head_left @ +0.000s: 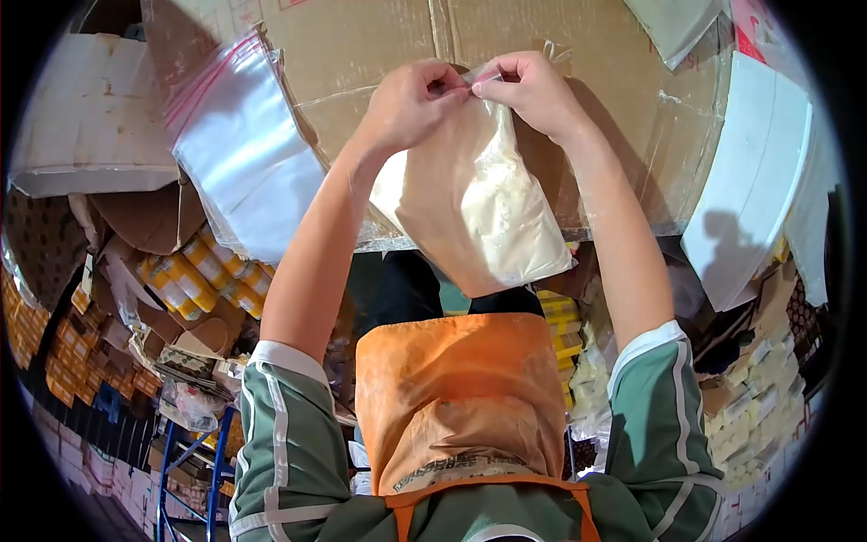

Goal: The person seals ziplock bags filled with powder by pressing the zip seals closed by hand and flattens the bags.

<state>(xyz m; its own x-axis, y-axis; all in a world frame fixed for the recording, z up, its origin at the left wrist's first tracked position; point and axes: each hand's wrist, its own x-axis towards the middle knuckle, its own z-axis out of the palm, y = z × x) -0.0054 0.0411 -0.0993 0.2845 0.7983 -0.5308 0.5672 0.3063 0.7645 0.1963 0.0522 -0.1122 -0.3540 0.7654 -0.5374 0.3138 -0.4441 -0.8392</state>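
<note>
A clear plastic zip bag (pixel 501 203) filled with cream-coloured powder lies over the near edge of the cardboard-covered table, its lower end toward my apron. At its top edge my left hand (pixel 420 101) pinches the plastic between thumb and fingers. Close beside it, almost touching, my right hand (pixel 528 90) pinches the same edge. Whether the seal is closed cannot be made out. To the left of my left arm lies a stack of flat clear zip bags (pixel 246 149) with pink-red closure strips.
Brown cardboard (pixel 361 41) covers the work surface. White foam panels (pixel 754 172) stand at the right, and a white container (pixel 90 113) is at the far left. Below are yellow-wrapped packs (pixel 185 280) and a blue metal ladder (pixel 194 479). Another filled bag (pixel 673 27) lies at the upper right.
</note>
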